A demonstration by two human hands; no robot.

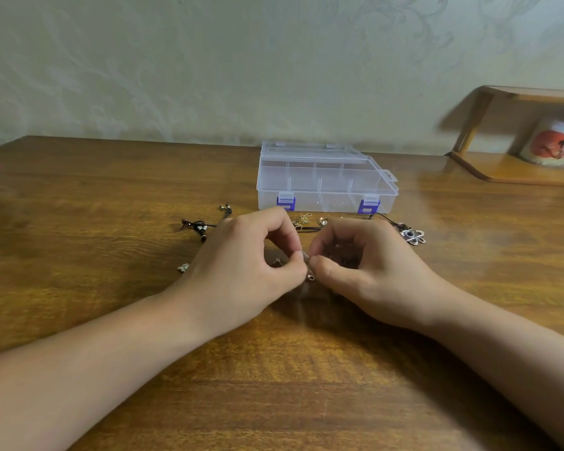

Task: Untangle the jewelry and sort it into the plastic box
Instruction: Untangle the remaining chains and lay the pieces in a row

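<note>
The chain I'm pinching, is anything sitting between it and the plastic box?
Yes. The thin chain, pinched by the left hand and right hand, lies in front of the plastic box. Between them sit a gold chain and a black cord. The box lid also looks closed, with both blue latches down.

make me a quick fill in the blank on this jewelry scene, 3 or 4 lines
1. Both hands, left hand and right hand, pinch a thin ____ between them.
2. The box has two ____ latches on its front.
3. The flower pendant lies on the table to the ____ of the right hand.
4. The lid of the box is ____.

Missing words: chain; blue; right; shut
</note>
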